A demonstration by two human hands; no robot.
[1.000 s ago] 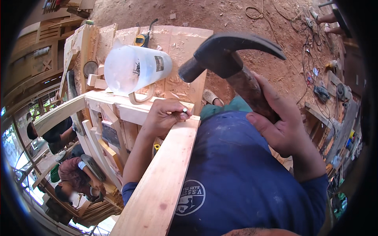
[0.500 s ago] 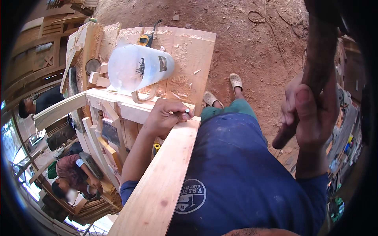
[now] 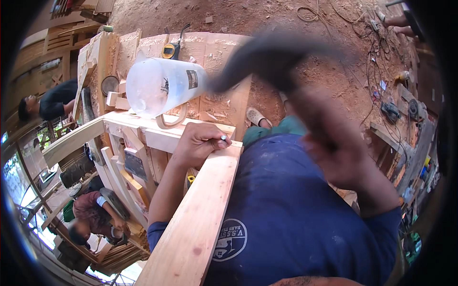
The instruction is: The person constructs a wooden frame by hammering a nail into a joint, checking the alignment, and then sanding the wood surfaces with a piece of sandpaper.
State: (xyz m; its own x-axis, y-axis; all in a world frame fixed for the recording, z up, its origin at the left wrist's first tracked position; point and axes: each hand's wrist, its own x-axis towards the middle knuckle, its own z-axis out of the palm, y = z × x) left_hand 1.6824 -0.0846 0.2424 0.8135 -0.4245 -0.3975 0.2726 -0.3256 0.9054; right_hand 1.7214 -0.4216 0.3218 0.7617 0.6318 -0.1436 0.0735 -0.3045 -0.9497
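The person's left hand [image 3: 202, 142] has thumb and forefinger pinched together on what looks like a nail [image 3: 223, 137], its pale head showing just above the fingertips; the nail stands over the near end of a long plank [image 3: 195, 214], close to where that plank meets a crosswise rail [image 3: 157, 138], though whether its point touches wood is hidden; the right hand [image 3: 336, 155], blurred, is wrapped around the handle of a claw hammer [image 3: 274, 64] whose head is well apart from the nail; a good strike here would seem to call for a nail held upright, pinched low, with a light first tap landing square on its head; the thumb sits very near that head, so a glancing blow could catch it, and the plank's end could split under a heavy one.
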